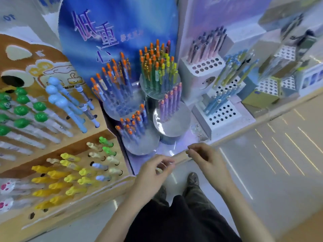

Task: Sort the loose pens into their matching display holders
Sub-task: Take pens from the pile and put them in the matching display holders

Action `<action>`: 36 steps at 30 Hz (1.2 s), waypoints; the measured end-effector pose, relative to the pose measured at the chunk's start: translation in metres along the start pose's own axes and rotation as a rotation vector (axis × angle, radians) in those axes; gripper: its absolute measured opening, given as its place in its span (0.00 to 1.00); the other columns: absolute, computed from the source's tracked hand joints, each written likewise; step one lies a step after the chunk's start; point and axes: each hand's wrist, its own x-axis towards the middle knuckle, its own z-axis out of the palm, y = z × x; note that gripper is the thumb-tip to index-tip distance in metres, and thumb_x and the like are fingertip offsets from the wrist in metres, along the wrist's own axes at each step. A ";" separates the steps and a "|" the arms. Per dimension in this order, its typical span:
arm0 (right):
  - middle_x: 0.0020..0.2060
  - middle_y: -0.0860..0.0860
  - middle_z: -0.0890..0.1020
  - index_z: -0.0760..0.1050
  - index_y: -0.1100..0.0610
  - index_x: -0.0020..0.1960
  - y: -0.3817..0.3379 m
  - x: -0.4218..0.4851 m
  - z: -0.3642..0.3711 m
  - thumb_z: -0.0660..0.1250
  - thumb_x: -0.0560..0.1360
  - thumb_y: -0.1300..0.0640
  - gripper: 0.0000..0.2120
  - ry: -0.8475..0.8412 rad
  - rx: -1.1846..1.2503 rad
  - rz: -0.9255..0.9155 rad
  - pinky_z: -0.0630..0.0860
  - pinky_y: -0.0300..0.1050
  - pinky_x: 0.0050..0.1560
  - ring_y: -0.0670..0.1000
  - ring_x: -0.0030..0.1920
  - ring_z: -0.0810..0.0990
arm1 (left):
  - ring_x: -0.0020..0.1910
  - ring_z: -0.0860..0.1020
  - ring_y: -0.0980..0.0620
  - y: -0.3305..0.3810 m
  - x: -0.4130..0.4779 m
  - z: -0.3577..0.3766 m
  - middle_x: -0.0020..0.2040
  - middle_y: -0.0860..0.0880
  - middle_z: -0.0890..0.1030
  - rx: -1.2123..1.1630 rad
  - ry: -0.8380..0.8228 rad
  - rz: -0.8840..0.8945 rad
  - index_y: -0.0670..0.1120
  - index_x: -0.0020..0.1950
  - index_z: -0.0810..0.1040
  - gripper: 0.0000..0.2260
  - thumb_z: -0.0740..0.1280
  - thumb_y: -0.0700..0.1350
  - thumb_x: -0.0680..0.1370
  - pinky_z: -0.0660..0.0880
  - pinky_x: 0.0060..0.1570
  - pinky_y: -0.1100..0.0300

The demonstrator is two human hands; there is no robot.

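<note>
Currently the person stands square to the display shelf (253,124), both hands held low just in front of its front edge.

- Left hand (153,170): fingers curled round a short pale thing, which I take for a loose pen (159,170). Blurred; colour and cap cannot be read.
- Right hand (207,160): thumb and forefinger pinched together, other fingers curled. Cannot tell whether anything sits in the pinch.
- The hands are near each other and apart, as if to turn or check the pen before choosing its place. That is a judgement.

Holders within reach:
- Clear round holder (141,145) nearest the hands, with orange-tipped pens (132,126) standing upright.
- Purple pens (170,105) in the round holder just to its right.
- White block (222,116) further right, many of its holes unfilled.
- Wooden board (82,135) to the left, with yellow pens (57,175) slotted at a slant.

Pens stand tip-down with their tops showing, so each sort reads at a glance. Matching depends on seeing the held pen's top, hence the pause low and close. Judged stage: identifying, not yet placing.
</note>
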 end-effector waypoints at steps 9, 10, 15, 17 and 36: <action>0.41 0.49 0.85 0.80 0.53 0.46 0.098 -0.091 -0.123 0.66 0.77 0.60 0.05 0.368 0.125 0.382 0.74 0.31 0.44 0.44 0.44 0.81 | 0.38 0.73 0.62 0.014 0.061 0.118 0.42 0.53 0.80 0.201 -0.461 -0.111 0.46 0.48 0.81 0.04 0.66 0.40 0.78 0.67 0.39 0.75; 0.40 0.49 0.84 0.79 0.52 0.45 0.108 -0.094 -0.137 0.66 0.77 0.60 0.06 0.384 0.112 0.398 0.73 0.29 0.42 0.43 0.43 0.81 | 0.40 0.74 0.59 0.018 0.074 0.133 0.45 0.50 0.81 0.272 -0.519 -0.093 0.44 0.50 0.81 0.05 0.66 0.40 0.78 0.67 0.40 0.75; 0.39 0.48 0.84 0.77 0.51 0.43 0.153 -0.083 -0.213 0.65 0.78 0.62 0.08 0.494 0.133 0.481 0.73 0.29 0.41 0.45 0.44 0.82 | 0.45 0.77 0.56 0.056 0.133 0.221 0.49 0.49 0.81 0.372 -0.622 -0.052 0.43 0.52 0.80 0.06 0.65 0.41 0.79 0.67 0.42 0.75; 0.41 0.49 0.84 0.77 0.51 0.44 0.165 -0.071 -0.252 0.65 0.78 0.61 0.07 0.486 0.138 0.503 0.74 0.32 0.43 0.48 0.46 0.82 | 0.47 0.78 0.52 0.078 0.149 0.257 0.49 0.48 0.82 0.360 -0.616 -0.060 0.44 0.52 0.80 0.06 0.65 0.41 0.79 0.69 0.43 0.74; 0.42 0.51 0.83 0.78 0.54 0.48 0.231 0.113 -0.607 0.64 0.78 0.60 0.05 0.425 0.130 0.461 0.77 0.46 0.52 0.48 0.46 0.81 | 0.38 0.78 0.60 0.227 0.344 0.574 0.35 0.56 0.81 0.325 -0.605 0.005 0.58 0.42 0.78 0.13 0.66 0.39 0.77 0.71 0.39 0.73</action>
